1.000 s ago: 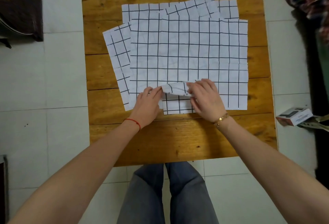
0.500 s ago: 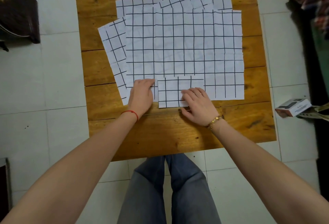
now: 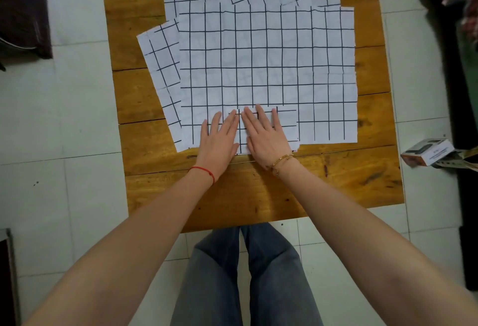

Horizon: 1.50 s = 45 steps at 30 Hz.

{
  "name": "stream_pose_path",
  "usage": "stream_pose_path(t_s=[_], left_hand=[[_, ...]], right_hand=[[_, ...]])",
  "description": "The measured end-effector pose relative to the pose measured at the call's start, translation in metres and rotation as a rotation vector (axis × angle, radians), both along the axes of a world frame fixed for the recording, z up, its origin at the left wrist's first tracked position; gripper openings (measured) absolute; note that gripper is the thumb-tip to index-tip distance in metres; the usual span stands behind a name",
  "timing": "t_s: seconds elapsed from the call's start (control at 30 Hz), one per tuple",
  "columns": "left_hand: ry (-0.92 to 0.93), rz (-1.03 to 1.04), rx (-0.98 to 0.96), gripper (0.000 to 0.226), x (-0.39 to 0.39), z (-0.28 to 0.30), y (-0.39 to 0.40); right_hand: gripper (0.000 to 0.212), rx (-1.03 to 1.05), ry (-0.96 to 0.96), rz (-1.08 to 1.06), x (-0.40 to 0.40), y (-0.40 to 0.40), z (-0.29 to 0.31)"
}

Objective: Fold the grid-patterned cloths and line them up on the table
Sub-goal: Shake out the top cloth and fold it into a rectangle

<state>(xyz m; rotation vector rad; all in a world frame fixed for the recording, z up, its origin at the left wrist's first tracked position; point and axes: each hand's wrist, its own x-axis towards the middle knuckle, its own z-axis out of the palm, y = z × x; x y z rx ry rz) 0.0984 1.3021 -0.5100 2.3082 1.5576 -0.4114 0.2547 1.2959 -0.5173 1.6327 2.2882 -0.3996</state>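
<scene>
Both hands have gone flat since a moment ago: left hand and right hand lie side by side, palms down, fingers spread, gripping nothing, pressing the folded cloth. Unfolded cloths stretch beyond the fingertips. Bare table by the wrists.

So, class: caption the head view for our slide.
Both hands press flat a small folded grid cloth atop spread cloths.

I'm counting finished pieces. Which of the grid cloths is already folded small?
The small folded cloth at the near edge, under both flat hands: left hand, right hand. The other cloths lie spread open beneath it.
</scene>
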Motion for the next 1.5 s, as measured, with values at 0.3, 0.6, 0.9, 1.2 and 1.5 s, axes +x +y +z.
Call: stream_pose_path(t_s=[0.3,0.6,0.9,1.2,1.5], left_hand=[[0.045,-0.002,0.001,0.075,-0.007,-0.009,-0.004],[0.016,0.043,-0.033,0.074,-0.005,-0.005,-0.005],[-0.090,0.025,0.066,0.066,-0.005,0.005,-0.019],[-0.012,0.019,0.016,0.058,-0.008,-0.006,-0.056],[0.094,-0.032,-0.028,0.065,-0.011,-0.007,-0.057]], right_hand=[[0.059,0.009,-0.013,-0.165,0.055,-0.011,-0.006],[0.060,-0.003,0.056,-0.242,0.060,-0.013,-0.008],[0.061,0.059,0.064,-0.070,0.034,-0.034,0.003],[0.062,-0.067,0.108,0.067,0.003,-0.069,-0.005],[0.065,-0.098,0.058,0.007,0.051,-0.087,-0.007]])
